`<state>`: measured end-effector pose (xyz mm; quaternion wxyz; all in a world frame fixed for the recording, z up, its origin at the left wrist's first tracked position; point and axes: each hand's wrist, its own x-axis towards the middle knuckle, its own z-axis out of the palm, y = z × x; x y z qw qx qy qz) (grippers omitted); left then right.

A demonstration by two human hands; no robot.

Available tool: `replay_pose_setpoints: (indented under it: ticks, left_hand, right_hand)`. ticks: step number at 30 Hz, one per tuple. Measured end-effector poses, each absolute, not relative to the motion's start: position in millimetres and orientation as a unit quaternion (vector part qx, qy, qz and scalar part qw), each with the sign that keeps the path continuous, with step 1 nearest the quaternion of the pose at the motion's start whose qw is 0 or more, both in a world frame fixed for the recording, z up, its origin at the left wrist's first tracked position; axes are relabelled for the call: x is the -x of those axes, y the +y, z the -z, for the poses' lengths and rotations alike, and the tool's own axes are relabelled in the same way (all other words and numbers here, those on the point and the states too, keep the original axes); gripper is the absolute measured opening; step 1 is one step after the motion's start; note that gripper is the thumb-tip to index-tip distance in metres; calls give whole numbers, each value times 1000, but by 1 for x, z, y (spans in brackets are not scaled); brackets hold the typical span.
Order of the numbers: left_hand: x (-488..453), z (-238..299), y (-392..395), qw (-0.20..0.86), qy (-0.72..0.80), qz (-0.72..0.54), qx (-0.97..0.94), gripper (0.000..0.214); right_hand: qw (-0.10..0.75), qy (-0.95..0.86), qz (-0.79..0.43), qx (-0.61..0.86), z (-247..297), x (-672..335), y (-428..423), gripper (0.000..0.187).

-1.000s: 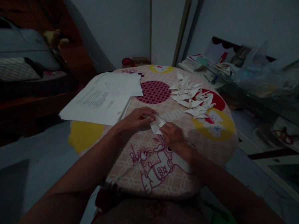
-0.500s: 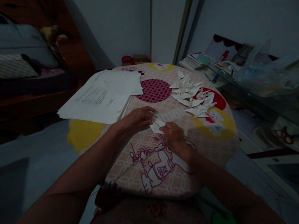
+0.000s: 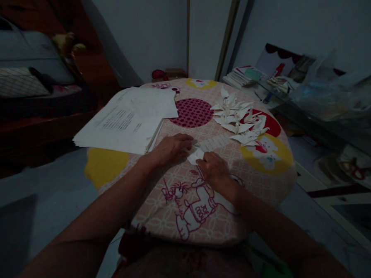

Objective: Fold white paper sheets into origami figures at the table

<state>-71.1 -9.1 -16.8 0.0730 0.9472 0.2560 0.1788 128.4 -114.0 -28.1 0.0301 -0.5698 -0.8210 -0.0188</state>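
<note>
A small folded piece of white paper point(image 3: 195, 156) lies on the patterned cloth between my two hands. My left hand point(image 3: 175, 147) has its fingers closed at the paper's left edge. On the paper's right side, my right hand point(image 3: 214, 166) pinches it with thumb and forefinger. Just beyond sits a loose printed paper strip point(image 3: 216, 142). Several folded white paper cranes point(image 3: 238, 117) are gathered to the right of the strip. Past my left hand a thick stack of printed sheets point(image 3: 125, 121) rests on the cloth.
The round table point(image 3: 164, 206) wears a pink cloth with cartoon figures. To the right, a glass shelf point(image 3: 312, 124) carries books point(image 3: 242, 76) and a clear plastic bag point(image 3: 335, 91). Scissors point(image 3: 353, 169) lie lower down. A wooden bench point(image 3: 91, 73) with bags stands at left.
My left hand has shifted slightly over the folded paper, covering more of its left side. My right fingers have moved a little on its edge. The cranes and stack stay put.
</note>
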Motion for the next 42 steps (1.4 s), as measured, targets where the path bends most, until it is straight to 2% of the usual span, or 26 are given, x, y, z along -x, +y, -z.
replay_pose_setpoints:
  ticks: [5, 8, 13, 21, 25, 28, 35, 42]
  left_hand:
    - [56, 16, -22, -63, 242, -203, -947, 13]
    - [47, 15, -38, -85, 273, -155, -946, 16]
    - [46, 21, -71, -20, 335, -99, -937, 21]
    - [51, 39, -80, 43, 307, -159, -937, 15]
    - [50, 39, -76, 44, 291, -164, -941, 15]
    - [50, 37, -77, 56, 290, -179, -939, 19]
    - [58, 48, -69, 95, 258, -258, -926, 29]
    - [80, 44, -50, 162, 198, -224, -940, 37]
  right_hand:
    - [22, -817, -1, 576, 26, -128, -111, 29]
    - [32, -818, 0, 574, 27, -129, -110, 30]
    - [63, -822, 4, 566, 33, -130, -110, 28]
    - [108, -824, 14, 556, 31, -132, -115, 27]
    - [202, -795, 9, 571, 27, -139, -105, 23]
    - [249, -777, -23, 577, 30, -141, -97, 29]
    - [246, -777, -80, 574, 38, -141, -92, 43]
    - [231, -781, -90, 573, 41, -145, -92, 49]
